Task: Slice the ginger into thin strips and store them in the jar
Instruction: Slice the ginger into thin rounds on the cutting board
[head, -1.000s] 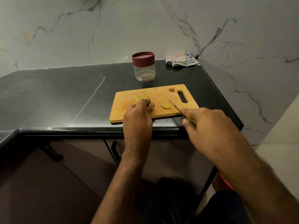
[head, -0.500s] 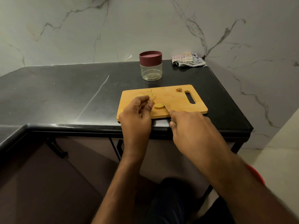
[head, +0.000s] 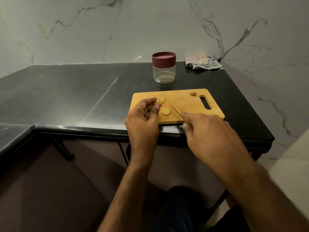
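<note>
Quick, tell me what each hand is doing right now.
Left hand: pinches ginger slices over the cutting board.
Right hand: grips the knife, blade over the board.

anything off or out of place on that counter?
Mostly tidy. The wooden cutting board sits close to the black counter's front edge, and the clear jar still wears its maroon lid. Nothing spilled.
</note>
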